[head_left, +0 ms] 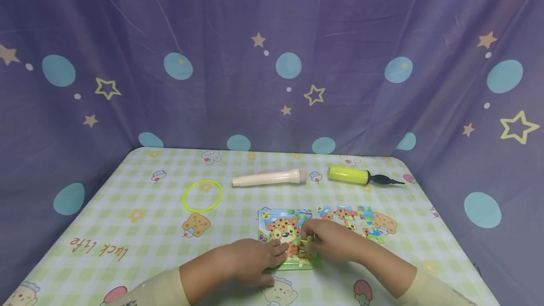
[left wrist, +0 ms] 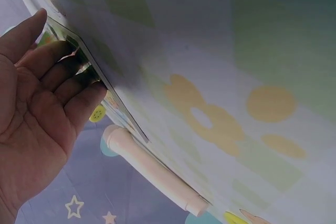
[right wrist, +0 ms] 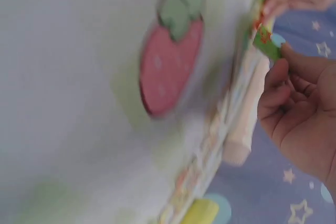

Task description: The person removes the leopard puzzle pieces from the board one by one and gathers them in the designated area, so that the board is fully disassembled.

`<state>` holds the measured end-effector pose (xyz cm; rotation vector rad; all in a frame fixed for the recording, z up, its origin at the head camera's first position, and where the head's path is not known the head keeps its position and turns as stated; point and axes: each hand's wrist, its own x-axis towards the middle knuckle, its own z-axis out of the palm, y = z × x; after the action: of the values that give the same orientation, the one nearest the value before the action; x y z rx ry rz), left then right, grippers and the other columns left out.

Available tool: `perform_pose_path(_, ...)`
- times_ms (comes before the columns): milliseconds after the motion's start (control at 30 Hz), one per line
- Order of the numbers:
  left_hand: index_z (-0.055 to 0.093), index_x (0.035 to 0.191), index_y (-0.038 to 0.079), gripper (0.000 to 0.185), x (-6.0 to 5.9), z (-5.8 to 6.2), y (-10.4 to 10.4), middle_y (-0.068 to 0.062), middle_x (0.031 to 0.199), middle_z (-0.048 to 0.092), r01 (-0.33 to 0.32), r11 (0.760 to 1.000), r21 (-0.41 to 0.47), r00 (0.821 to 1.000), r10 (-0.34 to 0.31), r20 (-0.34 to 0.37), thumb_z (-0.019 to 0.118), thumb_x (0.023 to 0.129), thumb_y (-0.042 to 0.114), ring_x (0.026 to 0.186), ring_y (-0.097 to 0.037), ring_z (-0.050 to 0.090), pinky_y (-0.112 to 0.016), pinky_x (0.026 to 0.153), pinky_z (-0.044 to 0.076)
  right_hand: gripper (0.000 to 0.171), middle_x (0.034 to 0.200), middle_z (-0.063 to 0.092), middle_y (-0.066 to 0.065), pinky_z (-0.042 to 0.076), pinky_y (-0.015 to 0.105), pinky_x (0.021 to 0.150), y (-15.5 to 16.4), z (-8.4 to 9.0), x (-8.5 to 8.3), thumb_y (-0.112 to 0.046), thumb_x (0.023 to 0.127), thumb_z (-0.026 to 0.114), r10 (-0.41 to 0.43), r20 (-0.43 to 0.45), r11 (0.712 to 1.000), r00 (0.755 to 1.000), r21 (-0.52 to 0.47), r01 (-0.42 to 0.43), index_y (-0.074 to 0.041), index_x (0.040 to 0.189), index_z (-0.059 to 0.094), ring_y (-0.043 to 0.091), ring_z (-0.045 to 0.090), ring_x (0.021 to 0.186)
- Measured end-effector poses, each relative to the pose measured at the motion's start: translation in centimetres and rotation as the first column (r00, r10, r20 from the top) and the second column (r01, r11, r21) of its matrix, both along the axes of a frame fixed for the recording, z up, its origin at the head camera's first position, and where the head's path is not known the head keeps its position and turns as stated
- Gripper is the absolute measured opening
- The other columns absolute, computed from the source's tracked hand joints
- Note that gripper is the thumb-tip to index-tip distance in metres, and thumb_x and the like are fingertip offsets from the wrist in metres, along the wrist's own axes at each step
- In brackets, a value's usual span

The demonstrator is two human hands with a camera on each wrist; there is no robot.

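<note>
A leopard jigsaw puzzle (head_left: 285,227) lies in its flat tray on the table, near the middle. My left hand (head_left: 250,261) rests on the puzzle's lower left part, its fingertips touching the picture; in the left wrist view the fingers (left wrist: 84,103) bend only slightly over the board's edge. Between thumb and fingertips my right hand (head_left: 333,241) pinches a green and orange puzzle piece (right wrist: 268,44), tilted above the puzzle's right side. Several loose puzzle pieces (head_left: 345,214) lie just right of the tray, partly behind the right hand.
Behind the puzzle lies a pale pink toy microphone (head_left: 267,178). To its right is a yellow hand pump (head_left: 348,174) with a black nozzle. A yellow-green ring (head_left: 184,197) lies at the left on the checked tablecloth (head_left: 157,221). A purple curtain (head_left: 221,107) hangs behind.
</note>
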<state>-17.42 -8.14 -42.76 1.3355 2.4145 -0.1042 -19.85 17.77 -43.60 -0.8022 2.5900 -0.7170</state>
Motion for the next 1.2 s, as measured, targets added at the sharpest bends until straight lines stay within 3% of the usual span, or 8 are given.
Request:
perform_pose_path(167, 0.039, 0.152, 0.024, 0.063, 0.0, 0.0, -0.1, 0.008, 0.161, 0.026, 0.006, 1.000, -0.008, 1.000, -0.006, 0.005, 0.055, 0.097, 0.050, 0.146, -0.014, 0.031, -0.032, 0.108, 0.043, 0.012, 0.078, 0.057, -0.010, 0.046, 0.025, 0.057, 2.4, 1.6, -0.6, -0.028, 0.092, 0.068, -0.024, 0.039, 0.998, 0.999, -0.062, 0.026, -0.026, 0.095, 0.057, 0.004, 0.050, 0.064)
perform_pose_path(367, 0.039, 0.152, 0.023, 0.063, -0.1, 0.1, -0.1, 0.007, 0.162, 0.026, 0.009, 1.000, -0.005, 1.000, -0.009, 0.016, 0.055, 0.097, 0.049, 0.147, -0.014, 0.030, -0.032, 0.109, 0.042, 0.014, 0.080, 0.060, 0.002, 0.053, 0.033, 0.062, 6.2, 3.1, -0.5, -0.026, 0.095, 0.065, -0.069, 0.161, 0.988, 0.985, -0.124, 0.089, -0.020, 0.104, 0.057, 0.022, 0.061, 0.067)
perform_pose_path(467, 0.039, 0.152, 0.023, 0.063, -0.1, 0.1, -0.1, 0.007, 0.161, 0.026, 0.011, 1.000, 0.000, 1.000, -0.011, 0.017, 0.055, 0.097, 0.049, 0.147, -0.014, 0.030, -0.032, 0.109, 0.042, 0.014, 0.082, 0.061, 0.002, 0.054, 0.037, 0.064, 8.5, 3.3, -0.4, -0.025, 0.096, 0.064, -0.075, 0.180, 0.989, 0.981, -0.114, 0.096, -0.017, 0.105, 0.057, 0.028, 0.062, 0.070)
perform_pose_path(633, 0.039, 0.152, 0.023, 0.062, 0.0, 0.2, -0.1, 0.007, 0.162, 0.026, 0.007, 1.000, 0.004, 1.000, -0.007, 0.023, 0.055, 0.097, 0.048, 0.147, -0.014, 0.031, -0.032, 0.109, 0.042, 0.014, 0.085, 0.060, 0.002, 0.052, 0.036, 0.062, 12.2, 3.0, -0.2, -0.018, 0.096, 0.063, -0.091, 0.204, 0.991, 0.975, -0.081, 0.110, -0.011, 0.107, 0.056, 0.024, 0.059, 0.069)
perform_pose_path(900, 0.040, 0.151, 0.022, 0.062, 0.0, 0.4, -0.2, 0.006, 0.161, 0.028, -0.008, 1.000, 0.027, 0.999, 0.007, 0.033, 0.057, 0.096, 0.047, 0.146, -0.015, 0.032, -0.034, 0.109, 0.042, 0.025, 0.074, 0.049, 0.003, 0.046, 0.032, 0.054, 15.6, 1.3, 0.2, -0.014, 0.092, 0.067, -0.136, 0.335, 0.981, 0.932, -0.088, 0.174, 0.001, 0.105, 0.051, 0.012, 0.047, 0.058)
perform_pose_path(1000, 0.040, 0.151, 0.022, 0.062, 0.0, 0.4, -0.2, 0.006, 0.161, 0.028, -0.017, 0.999, 0.035, 0.999, 0.015, 0.046, 0.057, 0.096, 0.046, 0.146, -0.016, 0.032, -0.035, 0.109, 0.042, 0.029, 0.073, 0.047, 0.002, 0.044, 0.029, 0.054, 15.9, 0.7, 0.4, -0.013, 0.089, 0.071, -0.188, 0.327, 0.974, 0.926, -0.058, 0.219, 0.000, 0.105, 0.049, 0.011, 0.045, 0.057)
perform_pose_path(1200, 0.040, 0.151, 0.022, 0.062, -0.1, 0.3, -0.1, 0.007, 0.161, 0.027, -0.018, 0.999, 0.037, 0.998, 0.015, 0.061, 0.057, 0.096, 0.046, 0.147, -0.015, 0.031, -0.035, 0.109, 0.042, 0.038, 0.074, 0.046, 0.002, 0.038, 0.026, 0.055, 15.5, -0.1, 1.1, -0.014, 0.082, 0.078, -0.305, 0.195, 0.952, 0.932, 0.052, 0.301, -0.006, 0.103, 0.047, 0.012, 0.042, 0.059)
